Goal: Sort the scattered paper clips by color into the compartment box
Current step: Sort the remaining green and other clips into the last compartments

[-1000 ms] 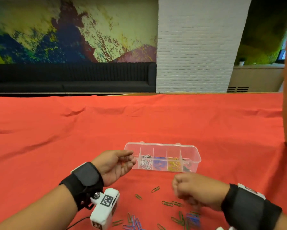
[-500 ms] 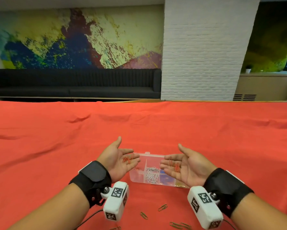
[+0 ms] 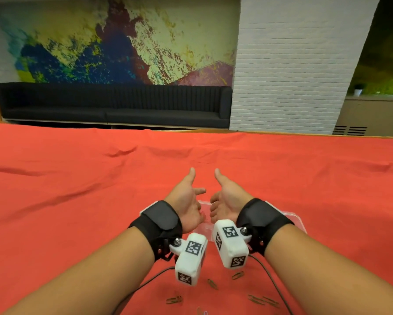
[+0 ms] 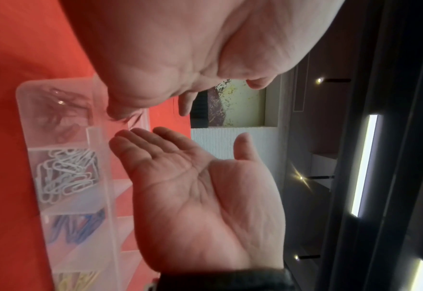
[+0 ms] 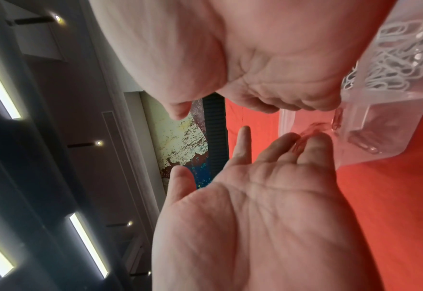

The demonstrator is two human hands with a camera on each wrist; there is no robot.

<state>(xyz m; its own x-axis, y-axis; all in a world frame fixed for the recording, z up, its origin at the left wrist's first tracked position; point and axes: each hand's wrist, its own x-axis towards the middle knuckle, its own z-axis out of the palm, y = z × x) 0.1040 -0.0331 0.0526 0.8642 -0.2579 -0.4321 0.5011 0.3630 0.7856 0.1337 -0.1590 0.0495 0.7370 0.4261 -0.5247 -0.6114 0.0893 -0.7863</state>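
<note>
Both hands have drawn together since half a second ago: left hand (image 3: 186,201) and right hand (image 3: 227,201), palms facing, fingers straight, each grip loose and holding nothing, tipped over the compartment box (image 4: 63,157). Red clips (image 4: 63,118) lie in its end compartment, beside white clips (image 4: 66,175). Loose clips (image 3: 237,275) dot the table (image 3: 77,189).

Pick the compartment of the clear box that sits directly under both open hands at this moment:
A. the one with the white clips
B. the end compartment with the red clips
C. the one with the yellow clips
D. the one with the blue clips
B: in the left wrist view, the fingertips of the left hand and right hand meet over the red clips in the compartment box, beside the white clips.
</note>
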